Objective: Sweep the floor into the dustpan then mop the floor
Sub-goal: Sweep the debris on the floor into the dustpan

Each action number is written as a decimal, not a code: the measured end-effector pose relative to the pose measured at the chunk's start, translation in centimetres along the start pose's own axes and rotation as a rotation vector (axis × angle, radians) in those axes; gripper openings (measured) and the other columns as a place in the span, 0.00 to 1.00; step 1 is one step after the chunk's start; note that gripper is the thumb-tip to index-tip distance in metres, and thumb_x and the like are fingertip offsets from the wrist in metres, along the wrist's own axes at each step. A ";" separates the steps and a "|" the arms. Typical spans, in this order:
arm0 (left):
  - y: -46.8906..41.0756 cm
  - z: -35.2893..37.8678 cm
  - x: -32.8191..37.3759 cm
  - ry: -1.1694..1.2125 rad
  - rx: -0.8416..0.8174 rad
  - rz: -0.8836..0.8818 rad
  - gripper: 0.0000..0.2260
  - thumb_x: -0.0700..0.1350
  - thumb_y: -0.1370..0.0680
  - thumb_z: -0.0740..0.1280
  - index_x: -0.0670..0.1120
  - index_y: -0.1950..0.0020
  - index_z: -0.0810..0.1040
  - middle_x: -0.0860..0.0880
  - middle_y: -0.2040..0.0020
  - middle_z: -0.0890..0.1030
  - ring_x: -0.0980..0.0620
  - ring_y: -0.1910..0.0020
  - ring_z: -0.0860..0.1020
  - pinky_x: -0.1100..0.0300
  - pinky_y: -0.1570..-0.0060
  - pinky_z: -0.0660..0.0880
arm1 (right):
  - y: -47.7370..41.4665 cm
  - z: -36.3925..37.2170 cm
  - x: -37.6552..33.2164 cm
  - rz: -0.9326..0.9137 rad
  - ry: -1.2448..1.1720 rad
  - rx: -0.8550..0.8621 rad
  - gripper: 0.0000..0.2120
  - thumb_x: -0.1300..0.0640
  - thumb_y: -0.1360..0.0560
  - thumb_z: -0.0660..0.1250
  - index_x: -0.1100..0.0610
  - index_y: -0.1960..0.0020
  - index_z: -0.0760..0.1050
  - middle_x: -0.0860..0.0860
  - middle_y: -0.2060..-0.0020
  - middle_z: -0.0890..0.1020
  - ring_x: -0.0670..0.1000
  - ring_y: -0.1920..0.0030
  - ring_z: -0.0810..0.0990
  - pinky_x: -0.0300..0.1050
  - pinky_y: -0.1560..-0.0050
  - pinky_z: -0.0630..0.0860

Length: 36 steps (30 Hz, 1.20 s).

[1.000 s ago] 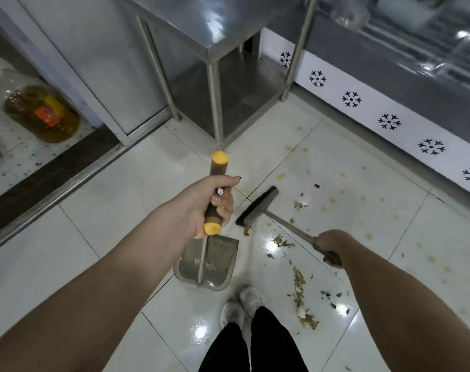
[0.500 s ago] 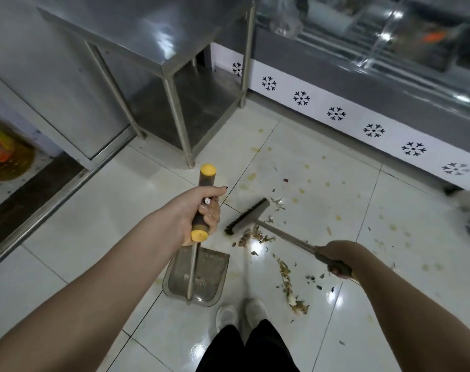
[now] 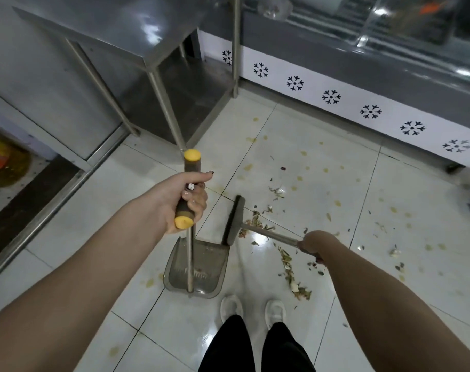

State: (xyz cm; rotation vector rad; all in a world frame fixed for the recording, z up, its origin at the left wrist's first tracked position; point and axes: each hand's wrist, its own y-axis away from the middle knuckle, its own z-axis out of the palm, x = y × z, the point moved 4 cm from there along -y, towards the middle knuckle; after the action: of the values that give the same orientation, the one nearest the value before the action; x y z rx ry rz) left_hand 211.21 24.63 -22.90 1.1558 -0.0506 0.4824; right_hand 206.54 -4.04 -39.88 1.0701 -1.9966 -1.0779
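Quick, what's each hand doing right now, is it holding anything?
Left hand: grips the dustpan handle, fingers curled round it.
Right hand: grips the broom handle.

Left forearm (image 3: 89,267) and right forearm (image 3: 384,299) reach forward, left grip (image 3: 185,201) fisted higher, right grip (image 3: 316,244) fisted lower.

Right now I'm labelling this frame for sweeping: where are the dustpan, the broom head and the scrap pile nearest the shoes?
dustpan (image 3: 209,264): head view, bare pan floor beside its pole.
broom head (image 3: 235,220): head view, middle of its grey back.
scrap pile (image 3: 299,289): head view, clump at the trail's near end.
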 end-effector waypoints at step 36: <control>-1.7 3.6 -4.9 -0.187 0.007 -0.056 0.16 0.46 0.25 0.67 0.48 0.70 0.66 0.56 0.82 0.63 0.61 0.87 0.61 0.73 0.86 0.59 | 0.3 10.5 10.2 0.219 -1.255 -0.665 0.16 0.50 0.23 0.67 0.64 0.59 0.71 0.57 0.77 0.76 0.49 0.83 0.71 0.38 0.81 0.73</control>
State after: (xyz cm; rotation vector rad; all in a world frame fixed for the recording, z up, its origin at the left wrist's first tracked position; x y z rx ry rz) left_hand 208.25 19.23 -24.30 1.2034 -0.1786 0.3245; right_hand 193.14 -8.98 -43.20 -0.3227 -2.1375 -2.3782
